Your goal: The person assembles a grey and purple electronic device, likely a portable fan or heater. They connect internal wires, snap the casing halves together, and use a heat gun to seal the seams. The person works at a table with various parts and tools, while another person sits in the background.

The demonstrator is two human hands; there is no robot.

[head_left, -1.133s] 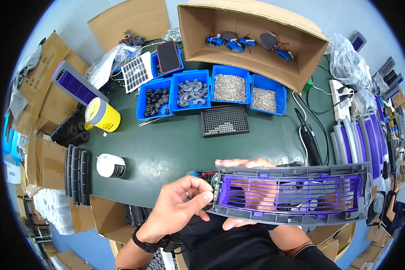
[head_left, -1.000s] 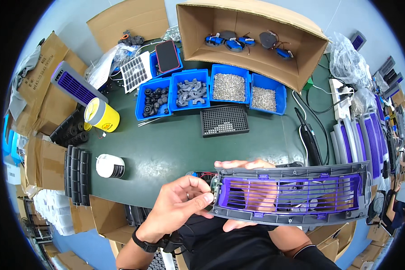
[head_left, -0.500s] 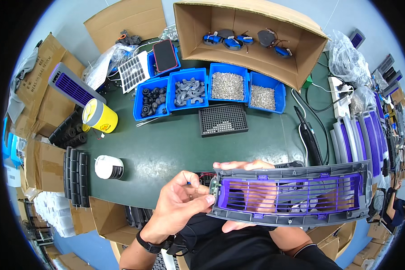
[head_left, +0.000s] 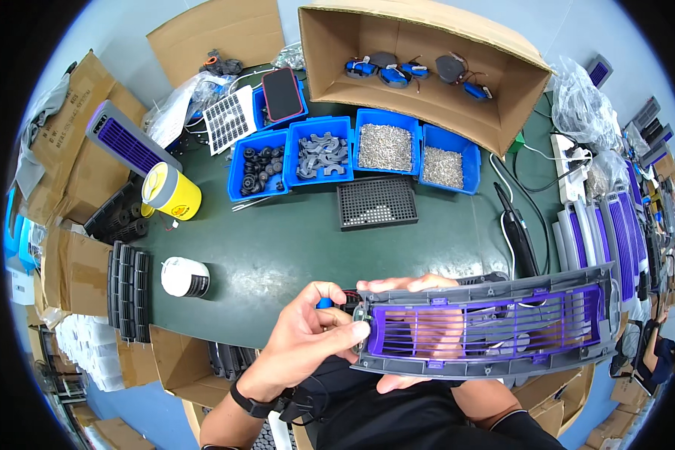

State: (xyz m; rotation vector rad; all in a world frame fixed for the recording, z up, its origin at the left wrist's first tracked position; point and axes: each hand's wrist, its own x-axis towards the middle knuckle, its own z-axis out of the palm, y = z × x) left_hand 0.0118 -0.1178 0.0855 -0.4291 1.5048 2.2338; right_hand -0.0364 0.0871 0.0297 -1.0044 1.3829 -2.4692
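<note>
A long grey fan housing front [head_left: 532, 367] with a purple slatted grille [head_left: 495, 326] is held level near my body. My right hand [head_left: 409, 284] clasps it from behind, fingers over the far edge and thumb beneath the near edge; its palm shows through the slats. At the housing's left end, my left hand [head_left: 304, 334] has its fingers curled and its thumb pressed on the end, where a small circuit board sits. A small blue part [head_left: 324, 303] peeks out between those fingers; its kind is unclear. Dark parts with red wire lie just behind, mostly hidden.
Blue bins [head_left: 319, 174] of grey clips, black rollers and screws line the back, before a cardboard box [head_left: 427, 101] of motors. A black perforated tray [head_left: 377, 216], yellow cup [head_left: 176, 193], white jar [head_left: 184, 278] and electric screwdriver [head_left: 519, 238] stand on the green table.
My left thumb has shifted slightly right and up onto the housing's end. The blue part now shows between the left fingers. My right hand keeps its hold; the view has shifted slightly.
</note>
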